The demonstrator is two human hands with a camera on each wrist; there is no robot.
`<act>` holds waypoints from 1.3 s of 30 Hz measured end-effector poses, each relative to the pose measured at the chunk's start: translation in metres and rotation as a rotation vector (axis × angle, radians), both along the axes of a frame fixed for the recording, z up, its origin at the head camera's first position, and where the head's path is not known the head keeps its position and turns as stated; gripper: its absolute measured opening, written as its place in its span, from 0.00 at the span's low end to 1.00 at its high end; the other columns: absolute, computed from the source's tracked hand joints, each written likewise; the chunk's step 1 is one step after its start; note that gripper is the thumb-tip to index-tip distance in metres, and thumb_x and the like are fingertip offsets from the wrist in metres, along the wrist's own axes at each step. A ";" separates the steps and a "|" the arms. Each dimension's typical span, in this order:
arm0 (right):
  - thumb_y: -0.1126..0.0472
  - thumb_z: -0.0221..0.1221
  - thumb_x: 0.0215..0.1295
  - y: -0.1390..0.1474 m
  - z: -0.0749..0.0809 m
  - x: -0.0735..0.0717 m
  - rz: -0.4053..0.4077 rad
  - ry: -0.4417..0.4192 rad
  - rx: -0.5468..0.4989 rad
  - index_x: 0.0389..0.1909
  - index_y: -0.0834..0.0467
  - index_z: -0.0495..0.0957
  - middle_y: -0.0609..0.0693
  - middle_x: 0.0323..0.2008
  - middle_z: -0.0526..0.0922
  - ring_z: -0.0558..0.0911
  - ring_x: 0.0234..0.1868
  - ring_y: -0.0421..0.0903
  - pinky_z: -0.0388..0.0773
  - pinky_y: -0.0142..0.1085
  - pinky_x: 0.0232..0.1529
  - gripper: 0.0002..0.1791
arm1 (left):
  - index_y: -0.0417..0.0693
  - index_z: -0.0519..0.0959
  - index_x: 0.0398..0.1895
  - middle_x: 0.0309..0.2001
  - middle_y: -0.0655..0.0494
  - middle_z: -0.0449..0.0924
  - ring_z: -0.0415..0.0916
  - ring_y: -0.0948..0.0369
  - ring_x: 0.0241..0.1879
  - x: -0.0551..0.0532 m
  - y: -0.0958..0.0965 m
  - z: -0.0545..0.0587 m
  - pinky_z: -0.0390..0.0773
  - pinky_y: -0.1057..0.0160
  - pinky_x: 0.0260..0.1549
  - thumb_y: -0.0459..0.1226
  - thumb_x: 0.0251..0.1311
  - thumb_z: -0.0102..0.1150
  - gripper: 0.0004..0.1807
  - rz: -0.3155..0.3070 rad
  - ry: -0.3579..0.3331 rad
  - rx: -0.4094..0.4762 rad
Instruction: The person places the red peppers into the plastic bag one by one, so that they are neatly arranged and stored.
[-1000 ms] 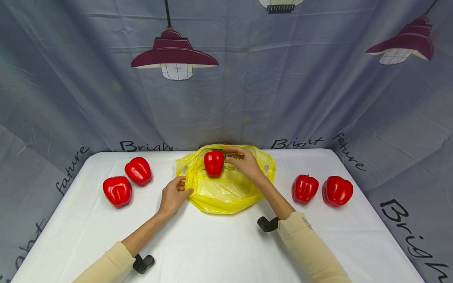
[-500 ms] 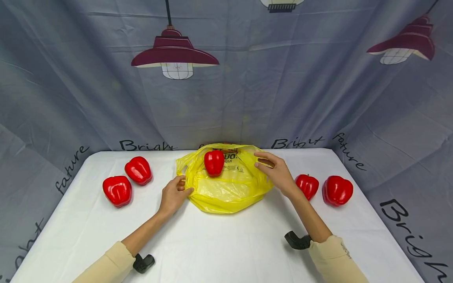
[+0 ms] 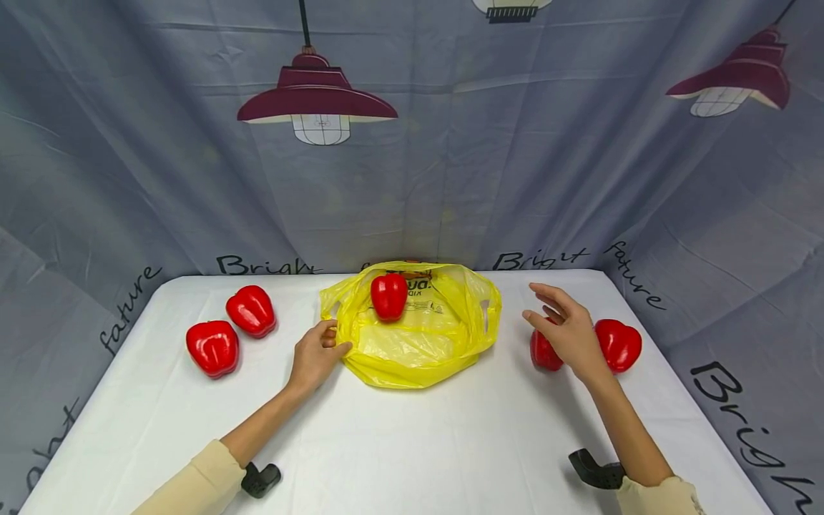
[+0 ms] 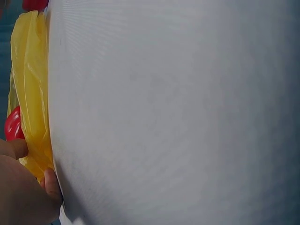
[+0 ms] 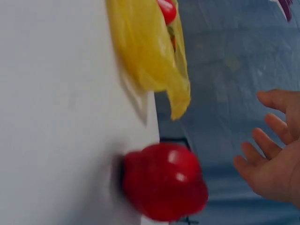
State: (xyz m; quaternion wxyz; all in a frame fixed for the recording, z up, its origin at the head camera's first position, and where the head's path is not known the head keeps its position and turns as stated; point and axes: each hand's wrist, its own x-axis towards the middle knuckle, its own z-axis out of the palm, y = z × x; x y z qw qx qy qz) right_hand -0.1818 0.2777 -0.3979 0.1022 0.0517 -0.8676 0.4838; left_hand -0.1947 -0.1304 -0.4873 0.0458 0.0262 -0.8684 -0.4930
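A yellow plastic bag (image 3: 412,361) lies with its mouth spread at the table's far middle. Inside it sits one red bell pepper (image 3: 389,297). My left hand (image 3: 314,361) pinches the bag's left edge between thumb and fingers; the left wrist view shows its thumb and a finger on the yellow plastic (image 4: 33,84). My right hand (image 3: 571,335) hovers with spread, loosely bent fingers over a red bell pepper (image 3: 543,352), partly covering it. The right wrist view shows that pepper (image 5: 164,183) apart from the hand (image 5: 276,154), which holds nothing.
Another red bell pepper (image 3: 619,346) stands just right of my right hand. Two more, a nearer pepper (image 3: 212,348) and a farther pepper (image 3: 251,311), lie at the left on the white-covered table (image 3: 399,450). A printed grey curtain (image 3: 412,186) hangs behind.
My right hand has moved away from the pepper in the bag, rightward past the bag's right side, to above the right-hand peppers. The left hand has stayed on the bag's edge.
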 end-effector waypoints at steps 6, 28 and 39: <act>0.62 0.62 0.69 0.027 -0.009 0.014 -0.083 -0.005 -0.023 0.71 0.60 0.66 0.61 0.68 0.68 0.65 0.69 0.61 0.64 0.48 0.67 0.31 | 0.32 0.74 0.60 0.44 0.43 0.77 0.76 0.50 0.44 0.001 -0.001 0.001 0.79 0.53 0.46 0.31 0.57 0.71 0.28 -0.008 0.014 -0.012; 0.56 0.61 0.71 0.057 -0.046 0.027 -0.134 -0.168 -0.032 0.76 0.61 0.58 0.65 0.72 0.61 0.59 0.72 0.67 0.67 0.21 0.57 0.37 | 0.32 0.74 0.60 0.45 0.43 0.77 0.76 0.49 0.44 0.001 0.000 0.001 0.78 0.53 0.48 0.31 0.57 0.70 0.28 -0.008 0.005 0.010; 0.58 0.61 0.71 0.057 -0.052 0.025 -0.135 -0.218 -0.017 0.78 0.60 0.54 0.66 0.74 0.57 0.61 0.71 0.68 0.72 0.29 0.56 0.40 | 0.32 0.74 0.60 0.45 0.43 0.77 0.76 0.49 0.44 0.001 0.000 0.001 0.77 0.53 0.48 0.31 0.57 0.70 0.27 -0.011 0.007 0.008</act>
